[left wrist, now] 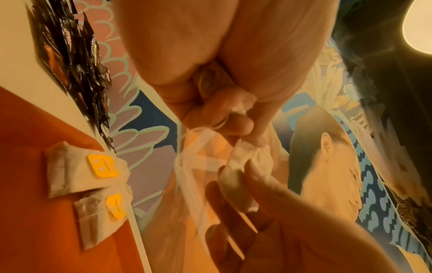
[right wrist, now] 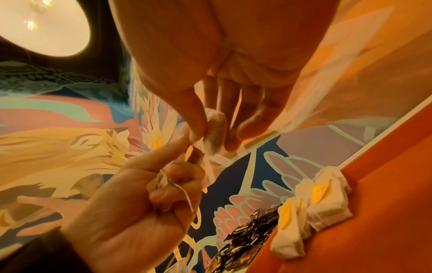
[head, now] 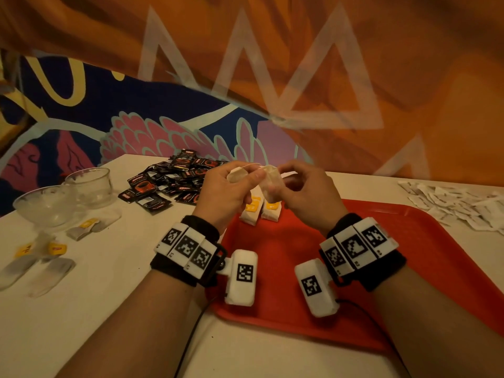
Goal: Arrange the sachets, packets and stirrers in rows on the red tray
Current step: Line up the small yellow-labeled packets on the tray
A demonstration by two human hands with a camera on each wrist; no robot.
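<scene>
I have both hands raised over the far left part of the red tray (head: 409, 241), working on tea bags. My left hand (head: 226, 192) has its fingers curled round one tea bag (head: 237, 174), with the string running off it; my right hand (head: 308, 192) pinches a second tea bag (head: 271, 190) between thumb and fingertips. The two bags seem joined or tangled by the string, though I cannot tell for certain.

By my reading the job is barely begun. Only two tea bags with yellow tags (head: 261, 210) lie side by side at the tray's far left corner, the start of a first row; the rest of the tray is bare red.

Still to sort: the heap of black coffee sachets (head: 169, 181) at the table's far edge left of the tray, the spread of white packets (head: 458, 205) along the right edge, and several loose tea bags (head: 81, 229) near the left edge beside two glass bowls (head: 68, 195). I cannot make out any stirrers for sure.
</scene>
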